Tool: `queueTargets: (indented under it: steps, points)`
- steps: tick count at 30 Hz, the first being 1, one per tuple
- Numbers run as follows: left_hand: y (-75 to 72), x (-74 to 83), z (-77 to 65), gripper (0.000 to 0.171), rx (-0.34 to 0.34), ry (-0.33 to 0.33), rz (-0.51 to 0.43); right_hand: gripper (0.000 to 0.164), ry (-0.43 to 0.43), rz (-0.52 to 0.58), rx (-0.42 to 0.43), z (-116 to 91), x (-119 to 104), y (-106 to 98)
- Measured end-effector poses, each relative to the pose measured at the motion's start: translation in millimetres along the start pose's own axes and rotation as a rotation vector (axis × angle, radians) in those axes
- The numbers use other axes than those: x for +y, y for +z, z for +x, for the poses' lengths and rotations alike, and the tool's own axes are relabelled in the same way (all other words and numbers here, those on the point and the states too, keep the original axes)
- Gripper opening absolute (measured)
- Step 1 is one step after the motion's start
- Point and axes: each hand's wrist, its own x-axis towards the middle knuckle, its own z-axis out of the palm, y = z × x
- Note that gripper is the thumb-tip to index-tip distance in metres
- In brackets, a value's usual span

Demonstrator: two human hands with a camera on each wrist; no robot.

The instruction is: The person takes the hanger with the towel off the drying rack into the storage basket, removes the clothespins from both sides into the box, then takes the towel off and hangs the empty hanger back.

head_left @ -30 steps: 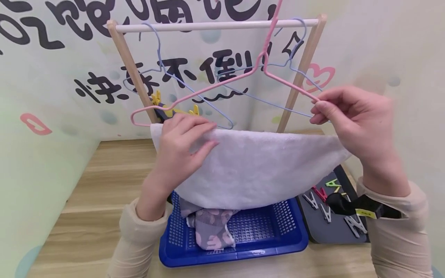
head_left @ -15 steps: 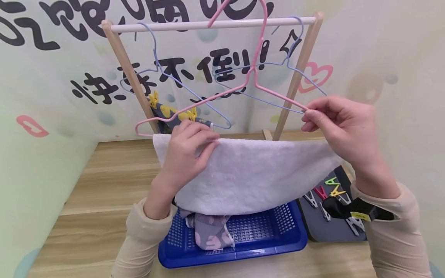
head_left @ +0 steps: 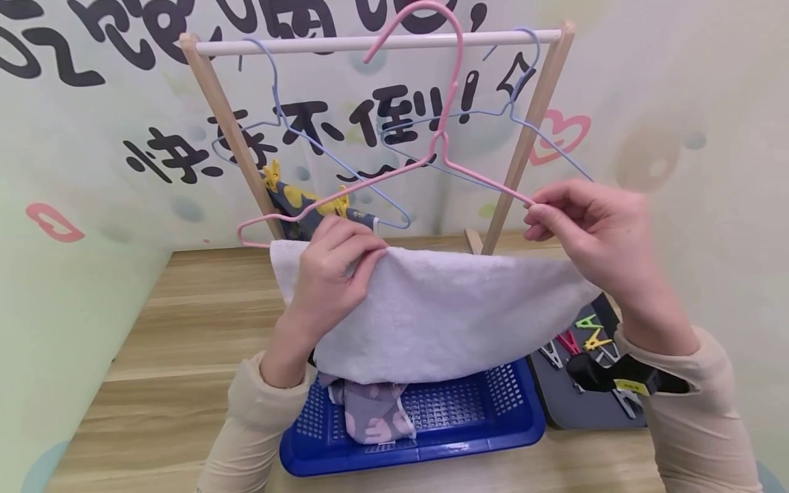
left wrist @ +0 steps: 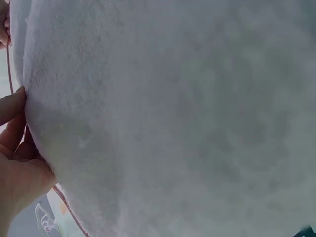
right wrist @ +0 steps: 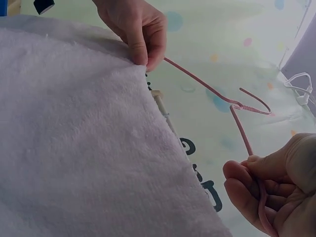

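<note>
In the head view my left hand (head_left: pixel 333 274) pinches the top edge of a white fluffy towel (head_left: pixel 444 315), which hangs down over a blue basket. My right hand (head_left: pixel 598 233) pinches the right shoulder of a pink wire hanger (head_left: pixel 455 87), whose hook stands up in front of the rack bar. The hanger's left end shows above the towel's left corner; its lower bar is mostly hidden by the towel. In the right wrist view, the hanger wire (right wrist: pixel 197 81) runs from my right hand (right wrist: pixel 281 182) to behind my left hand (right wrist: pixel 138 29). The towel (left wrist: pixel 148 123) fills the left wrist view.
A rack with a white bar (head_left: pixel 370 45) carries blue hangers; a dark cloth (head_left: pixel 296 197) with yellow clothespins hangs at left. The blue basket (head_left: pixel 481 446) holds a grey-and-pink patterned cloth (head_left: pixel 376 418). A dark tray (head_left: pixel 573 412) holds several clothespins.
The hanger has come down and leftward, so its hook now shows. My right hand moves down and left with it. The left hand and towel sink slightly.
</note>
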Motion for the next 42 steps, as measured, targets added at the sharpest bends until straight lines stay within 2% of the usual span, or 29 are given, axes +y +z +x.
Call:
queueTargets:
  steps: [5, 9, 12, 20, 25, 28, 32, 35, 42]
  points:
    - [2.7, 4.7, 2.2, 0.008, 0.023, 0.009, -0.060, 0.009, -0.005, -0.012, -0.019, -4.5, 1.6, 6.2]
    - [0.8, 13.2, 7.4, 0.005, 0.061, 0.034, -0.116, 0.009, 0.038, -0.008, -0.017, -10.6, 4.0, 8.9]
    - [-4.6, 21.5, 12.3, 0.002, 0.108, 0.023, -0.164, 0.010, 0.060, -0.008, -0.004, -15.3, 7.4, 8.6]
    - [-23.8, 34.1, 22.4, 0.009, 0.308, -0.074, -0.326, 0.010, 0.087, -0.022, 0.042, -27.7, 22.6, -1.2]
    - [-38.2, 29.1, 23.1, 0.016, 0.489, -0.126, -0.474, 0.010, 0.118, 0.034, 0.083, -35.9, 36.0, -11.9]
    - [-50.0, 24.3, 24.0, 0.023, 0.607, -0.156, -0.520, 0.009, 0.132, 0.105, 0.102, -40.0, 43.3, -18.8]
    - [-64.7, 21.8, 28.8, 0.022, 0.731, -0.183, -0.562, 0.010, 0.139, 0.074, 0.129, -45.1, 49.3, -28.2]
    - [-70.9, 22.0, 32.7, 0.022, 0.789, -0.184, -0.580, 0.010, 0.130, -0.016, 0.163, -49.2, 52.4, -33.5]
    - [-72.8, 22.4, 37.6, 0.021, 0.845, -0.159, -0.604, 0.010, 0.097, -0.125, 0.278, -60.2, 61.6, -36.1]
